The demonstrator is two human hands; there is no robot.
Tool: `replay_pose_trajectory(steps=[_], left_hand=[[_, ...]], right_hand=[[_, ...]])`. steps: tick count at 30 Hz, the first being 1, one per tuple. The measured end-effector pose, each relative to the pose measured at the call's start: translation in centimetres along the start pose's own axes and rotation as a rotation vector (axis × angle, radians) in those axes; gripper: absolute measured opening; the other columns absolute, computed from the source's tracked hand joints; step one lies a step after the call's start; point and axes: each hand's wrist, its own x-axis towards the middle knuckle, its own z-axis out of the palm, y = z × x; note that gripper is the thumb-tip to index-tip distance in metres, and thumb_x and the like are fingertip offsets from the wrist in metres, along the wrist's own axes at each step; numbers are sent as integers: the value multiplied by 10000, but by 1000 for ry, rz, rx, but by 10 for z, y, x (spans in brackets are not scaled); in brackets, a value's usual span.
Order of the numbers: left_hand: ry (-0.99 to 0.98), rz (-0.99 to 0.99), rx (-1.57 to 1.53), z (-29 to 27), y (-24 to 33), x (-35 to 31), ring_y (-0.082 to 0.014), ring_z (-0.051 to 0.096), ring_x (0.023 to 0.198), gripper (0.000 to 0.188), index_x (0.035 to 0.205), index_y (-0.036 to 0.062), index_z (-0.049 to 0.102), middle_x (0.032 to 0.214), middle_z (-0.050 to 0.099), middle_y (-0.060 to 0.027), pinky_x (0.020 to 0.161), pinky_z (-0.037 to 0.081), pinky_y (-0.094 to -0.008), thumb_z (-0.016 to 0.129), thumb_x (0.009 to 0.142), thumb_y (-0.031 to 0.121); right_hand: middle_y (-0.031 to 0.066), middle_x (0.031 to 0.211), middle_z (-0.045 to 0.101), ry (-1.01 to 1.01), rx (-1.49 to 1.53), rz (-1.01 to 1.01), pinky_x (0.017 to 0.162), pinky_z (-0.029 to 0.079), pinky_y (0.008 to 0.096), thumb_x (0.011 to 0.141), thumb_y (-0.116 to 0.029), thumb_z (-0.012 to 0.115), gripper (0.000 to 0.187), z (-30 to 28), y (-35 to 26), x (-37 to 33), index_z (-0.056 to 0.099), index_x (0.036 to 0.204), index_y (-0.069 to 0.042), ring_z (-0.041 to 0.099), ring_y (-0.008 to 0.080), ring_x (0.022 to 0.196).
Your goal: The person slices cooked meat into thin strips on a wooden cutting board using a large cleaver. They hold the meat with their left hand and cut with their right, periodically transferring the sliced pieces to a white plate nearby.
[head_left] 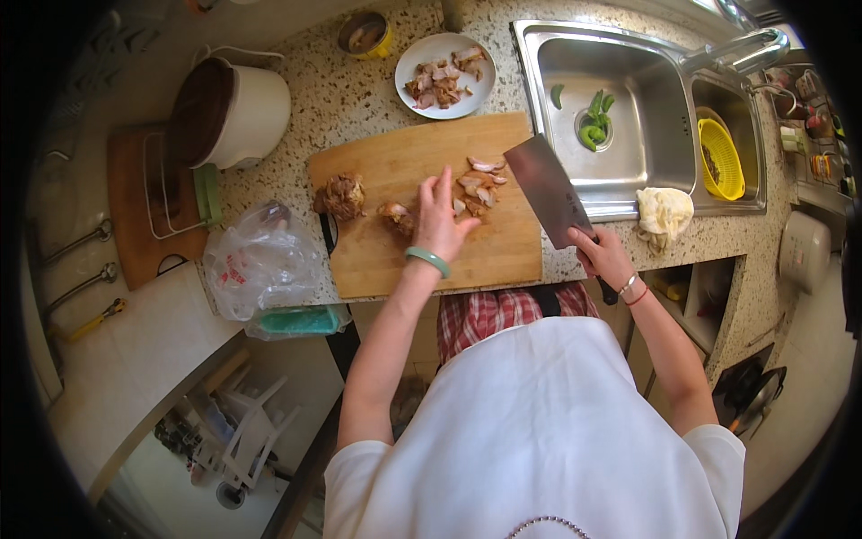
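Observation:
My right hand [603,258] is closed round the handle of a cleaver [549,191], its broad blade raised over the right edge of the wooden cutting board [404,269]. Fingers spread, my left hand [438,220] hovers or rests over the middle of the board; I cannot tell if it touches anything. Just left of it lies a piece of browned meat [397,216], partly covered by the hand. Sliced meat [480,186] is spread to its right. A larger chunk of meat [340,197] sits at the board's left edge. Behind the board, a white plate [409,67] bears cut meat.
Right of the board is a steel sink [642,99] with green peppers [595,126] and a yellow basket [721,160]. A cloth [664,211] lies on its front rim. Plastic bags [260,260] and a white cooker [256,112] stand left; a yellow cup [377,43] is behind.

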Motion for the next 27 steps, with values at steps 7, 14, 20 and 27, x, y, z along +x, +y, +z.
replay_pose_trajectory(steps=[7,14,20,27], left_hand=[[108,69,52,24,1,7,-374,539,1147,1071,1526,102,222,1350,357,-172,942,505,-415,853,662,45],[65,49,-63,25,-4,13,-360,543,1131,978,1481,121,341,1301,392,-157,913,513,-415,855,653,42],[131,108,11,27,-1,18,-187,590,745,923,1450,101,418,1242,420,-127,732,553,-321,867,646,30],[157,102,-41,31,0,22,-155,595,734,869,1426,78,449,1186,455,-111,723,558,-298,850,659,-4]], right_hand=[[-4,523,458,-43,93,80,365,325,267,935,-406,659,478,13,-1,27,491,660,-53,414,88,398],[-8,526,442,-58,134,69,367,326,268,935,-396,662,428,18,8,27,504,731,-55,389,87,398],[-4,533,453,-55,142,128,371,328,267,935,-383,665,418,12,4,25,513,723,-57,405,84,410],[-16,538,450,-173,88,88,375,322,264,956,-373,636,381,34,0,25,556,756,-59,403,77,413]])
